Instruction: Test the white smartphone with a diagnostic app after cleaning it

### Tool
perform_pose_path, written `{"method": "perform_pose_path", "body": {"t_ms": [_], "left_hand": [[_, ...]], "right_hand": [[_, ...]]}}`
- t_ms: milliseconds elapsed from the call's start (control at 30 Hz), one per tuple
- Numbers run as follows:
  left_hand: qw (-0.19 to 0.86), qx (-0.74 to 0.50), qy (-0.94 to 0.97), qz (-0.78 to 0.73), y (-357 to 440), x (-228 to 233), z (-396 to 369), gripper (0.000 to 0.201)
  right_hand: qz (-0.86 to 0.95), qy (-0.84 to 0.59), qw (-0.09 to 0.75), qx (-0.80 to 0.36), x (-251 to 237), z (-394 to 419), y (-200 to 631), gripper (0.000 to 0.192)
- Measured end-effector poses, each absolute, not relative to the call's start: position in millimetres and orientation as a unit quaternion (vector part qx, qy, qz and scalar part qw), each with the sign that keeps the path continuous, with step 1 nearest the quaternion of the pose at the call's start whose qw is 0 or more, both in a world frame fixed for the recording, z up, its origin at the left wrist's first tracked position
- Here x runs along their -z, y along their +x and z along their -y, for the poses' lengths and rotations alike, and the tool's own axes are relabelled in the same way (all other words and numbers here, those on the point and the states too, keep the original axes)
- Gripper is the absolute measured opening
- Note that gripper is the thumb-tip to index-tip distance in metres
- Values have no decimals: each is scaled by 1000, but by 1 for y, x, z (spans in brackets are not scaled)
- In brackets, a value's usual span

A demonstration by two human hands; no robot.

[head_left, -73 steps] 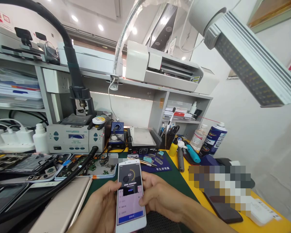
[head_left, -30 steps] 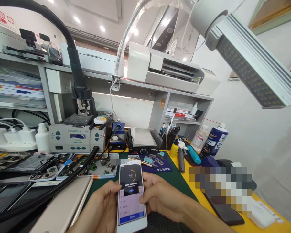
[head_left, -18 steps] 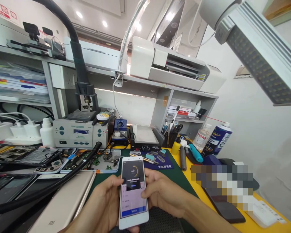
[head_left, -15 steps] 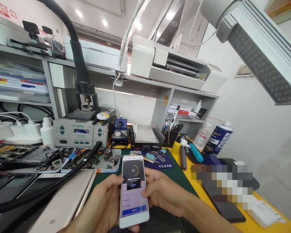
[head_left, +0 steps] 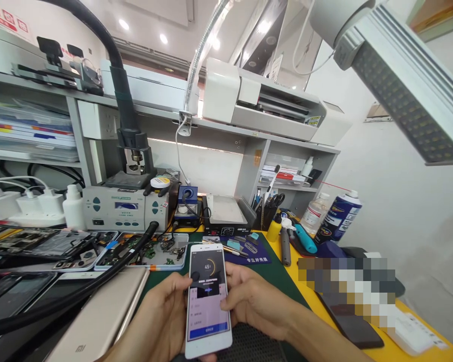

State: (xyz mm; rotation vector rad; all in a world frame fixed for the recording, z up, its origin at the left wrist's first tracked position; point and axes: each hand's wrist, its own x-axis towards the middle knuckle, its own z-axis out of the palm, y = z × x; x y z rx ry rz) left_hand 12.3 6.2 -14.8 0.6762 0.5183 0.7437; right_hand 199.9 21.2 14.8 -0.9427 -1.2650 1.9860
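Note:
A white smartphone [head_left: 209, 301] is held upright in front of me, its screen lit with a yellow ring, the number 45 and a blue bar low down. My left hand [head_left: 169, 306] grips its left edge, thumb along the side and other fingers behind it. On the right edge, my right hand [head_left: 245, 296] is closed around the phone, with the thumb resting at the screen's border. The fingers behind the phone are mostly hidden. Beneath lies a green mat [head_left: 283, 281], partly covered by a dark perforated pad [head_left: 254, 344].
Left are a gold phone [head_left: 101, 311], a parts tray [head_left: 179, 259], a black hose [head_left: 132, 254] and a rework station [head_left: 124, 208]. Behind stand a heating plate [head_left: 226, 216] and blue pad [head_left: 262, 256] with blades. Right are a spray can [head_left: 337, 216] and dark phone [head_left: 349, 319].
The hands and phone stay almost in place; the view has shifted very slightly. The small blue wave mark on the phone's screen has changed shape.

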Motion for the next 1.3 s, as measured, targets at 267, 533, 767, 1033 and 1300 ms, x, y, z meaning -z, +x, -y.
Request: {"method": "perform_pose_path", "body": {"t_ms": [267,533,767,1033,1300], "left_hand": [[851,-338,303,-265,16,6,-6,55],[860,-354,278,-240,16,14,-10,69],[873,-347,246,-238,13,2,-4,60],[869,-332,282,-234,11,4,-6,54],[877,-350,239,-227,12,18,-8,51]], "right_hand": [[480,-339,303,-750,-11,-23,201,52],[477,-341,303,-751,-11,-24,200,58],[483,-335,303,-750,-8,-24,200,57],[484,-352,299,-743,-10,-24,199,56],[475,-366,295,-744,-10,-26,198,57]]}}
